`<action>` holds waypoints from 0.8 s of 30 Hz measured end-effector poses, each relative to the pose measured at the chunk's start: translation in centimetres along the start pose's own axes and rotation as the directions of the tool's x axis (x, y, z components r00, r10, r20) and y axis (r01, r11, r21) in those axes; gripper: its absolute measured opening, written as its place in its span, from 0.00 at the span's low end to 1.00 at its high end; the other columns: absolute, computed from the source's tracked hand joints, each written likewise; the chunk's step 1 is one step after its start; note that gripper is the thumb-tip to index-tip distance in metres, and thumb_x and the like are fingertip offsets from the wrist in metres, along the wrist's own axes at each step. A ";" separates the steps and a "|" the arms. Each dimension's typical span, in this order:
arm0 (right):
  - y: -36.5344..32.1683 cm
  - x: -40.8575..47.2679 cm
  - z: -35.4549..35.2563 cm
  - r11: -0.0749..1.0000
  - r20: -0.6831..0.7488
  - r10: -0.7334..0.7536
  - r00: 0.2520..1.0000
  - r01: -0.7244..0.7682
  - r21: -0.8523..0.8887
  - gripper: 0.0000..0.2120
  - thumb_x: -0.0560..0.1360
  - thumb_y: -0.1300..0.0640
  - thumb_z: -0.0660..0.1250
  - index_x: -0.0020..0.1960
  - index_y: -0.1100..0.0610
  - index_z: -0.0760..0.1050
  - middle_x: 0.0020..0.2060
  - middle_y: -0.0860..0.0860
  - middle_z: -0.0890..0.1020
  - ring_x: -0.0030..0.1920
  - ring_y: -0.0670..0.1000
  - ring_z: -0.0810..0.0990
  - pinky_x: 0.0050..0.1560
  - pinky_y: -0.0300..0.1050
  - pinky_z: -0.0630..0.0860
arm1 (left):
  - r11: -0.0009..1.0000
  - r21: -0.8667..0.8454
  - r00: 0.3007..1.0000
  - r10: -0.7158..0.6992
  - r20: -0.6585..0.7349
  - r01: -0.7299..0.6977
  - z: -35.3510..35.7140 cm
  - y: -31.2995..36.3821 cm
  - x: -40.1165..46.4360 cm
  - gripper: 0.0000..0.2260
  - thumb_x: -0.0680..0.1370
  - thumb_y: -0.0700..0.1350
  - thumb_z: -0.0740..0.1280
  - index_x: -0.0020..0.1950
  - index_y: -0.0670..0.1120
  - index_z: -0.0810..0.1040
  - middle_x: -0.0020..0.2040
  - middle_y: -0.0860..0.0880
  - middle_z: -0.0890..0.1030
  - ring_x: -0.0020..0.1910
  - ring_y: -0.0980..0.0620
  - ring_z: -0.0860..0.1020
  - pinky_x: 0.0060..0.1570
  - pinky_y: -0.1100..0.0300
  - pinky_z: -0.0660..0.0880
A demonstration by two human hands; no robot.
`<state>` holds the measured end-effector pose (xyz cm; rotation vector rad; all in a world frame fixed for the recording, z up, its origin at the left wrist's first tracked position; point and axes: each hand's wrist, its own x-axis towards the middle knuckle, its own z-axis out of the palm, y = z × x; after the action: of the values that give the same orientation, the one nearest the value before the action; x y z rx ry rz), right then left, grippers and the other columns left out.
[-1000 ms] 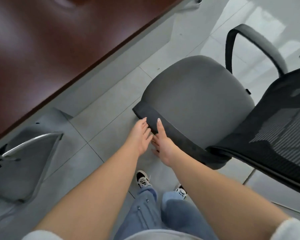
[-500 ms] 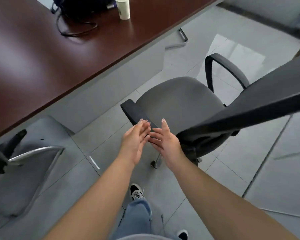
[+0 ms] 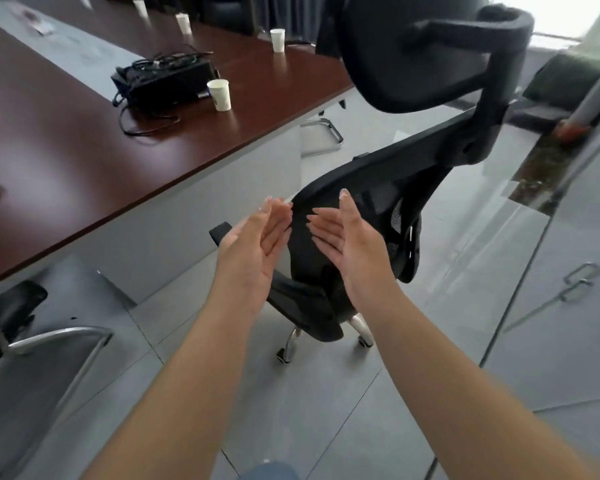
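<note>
A black mesh office chair (image 3: 378, 188) on castors stands in front of me, its backrest turned toward me and its headrest (image 3: 413, 53) high at the top. My left hand (image 3: 257, 247) and my right hand (image 3: 343, 244) are raised in front of the backrest, palms facing each other, fingers straight, a small gap between them. Neither hand holds anything. Whether the fingertips touch the mesh cannot be told. One armrest (image 3: 220, 232) pokes out left of my left hand.
A long dark-brown table (image 3: 66, 143) runs along the left, carrying a black device with cables (image 3: 163, 81) and paper cups (image 3: 219, 94). A second chair with a chrome frame (image 3: 49, 337) sits at the lower left. A glass partition (image 3: 568, 271) stands on the right over grey floor tiles.
My view has risen from the seat and armrest to the backrest. Both hands have lifted off the armrest and now hover with palms facing in front of the mesh back.
</note>
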<state>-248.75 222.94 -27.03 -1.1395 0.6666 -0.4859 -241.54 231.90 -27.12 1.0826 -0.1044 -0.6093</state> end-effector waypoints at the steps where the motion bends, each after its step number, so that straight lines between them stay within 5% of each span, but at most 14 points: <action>1: -0.2 0.0 -0.5 1.000 -0.016 -0.025 1.000 0.024 -0.008 0.16 0.78 0.46 0.58 0.47 0.57 0.78 0.51 0.56 0.82 0.55 0.52 0.80 0.60 0.45 0.75 | 1.000 0.022 1.000 0.005 0.015 -0.005 0.4 0.0 -0.1 0.09 0.79 0.45 0.61 0.51 0.43 0.79 0.48 0.48 0.83 0.52 0.52 0.81 0.58 0.60 0.75; 11: -4.5 1.9 -5.2 0.949 -0.201 -0.290 0.936 0.255 -0.186 0.11 0.77 0.45 0.61 0.48 0.50 0.76 0.47 0.45 0.80 0.51 0.45 0.80 0.48 0.34 0.76 | 0.984 0.172 0.969 0.005 0.249 -0.050 5.7 1.9 1.1 0.07 0.77 0.44 0.64 0.52 0.46 0.79 0.50 0.50 0.83 0.53 0.55 0.81 0.58 0.62 0.75; 14: -6.0 3.5 -7.0 0.917 -0.269 -0.370 0.889 0.303 -0.258 0.09 0.75 0.45 0.64 0.50 0.49 0.74 0.48 0.47 0.79 0.52 0.46 0.79 0.52 0.38 0.77 | 0.938 0.317 0.956 0.042 0.291 -0.138 7.5 2.1 2.5 0.05 0.76 0.46 0.66 0.50 0.51 0.80 0.51 0.52 0.83 0.54 0.57 0.79 0.59 0.62 0.73; 16: -6.9 4.2 -8.5 0.892 -0.321 -0.430 0.844 0.344 -0.293 0.16 0.74 0.46 0.67 0.57 0.52 0.73 0.51 0.48 0.79 0.53 0.46 0.78 0.56 0.42 0.77 | 0.869 0.434 0.944 0.104 0.312 -0.239 8.5 2.2 3.1 0.05 0.75 0.48 0.68 0.50 0.54 0.80 0.52 0.55 0.82 0.53 0.61 0.78 0.56 0.66 0.72; 20: -8.5 6.8 -12.4 0.781 -0.362 -0.604 0.710 0.440 -0.443 0.24 0.72 0.48 0.70 0.65 0.53 0.66 0.56 0.47 0.71 0.54 0.42 0.72 0.50 0.28 0.72 | 0.748 0.554 0.919 0.199 0.341 -0.367 11.2 1.3 3.8 0.10 0.75 0.50 0.68 0.55 0.53 0.79 0.48 0.63 0.80 0.43 0.74 0.76 0.41 0.80 0.69; 22: -8.6 8.7 -14.5 0.711 -0.319 -0.665 0.675 0.442 -0.546 0.33 0.69 0.43 0.69 0.69 0.53 0.63 0.59 0.43 0.65 0.62 0.44 0.67 0.61 0.33 0.67 | 0.705 0.597 0.916 0.202 0.347 -0.382 12.3 0.7 3.8 0.12 0.74 0.51 0.68 0.56 0.52 0.79 0.48 0.64 0.79 0.44 0.75 0.75 0.42 0.81 0.69; 24: -9.1 10.8 -16.3 0.713 -0.246 -0.648 0.721 0.460 -0.528 0.38 0.65 0.40 0.67 0.71 0.52 0.62 0.64 0.43 0.65 0.67 0.45 0.64 0.67 0.39 0.62 | 0.615 0.667 0.906 0.251 0.340 -0.420 13.4 0.1 4.1 0.15 0.73 0.53 0.68 0.59 0.52 0.78 0.53 0.62 0.80 0.51 0.69 0.76 0.51 0.75 0.71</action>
<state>-252.67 201.74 -25.34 -1.7088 0.8111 -1.1915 -243.01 219.13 -21.48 1.7224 -0.7948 -0.3210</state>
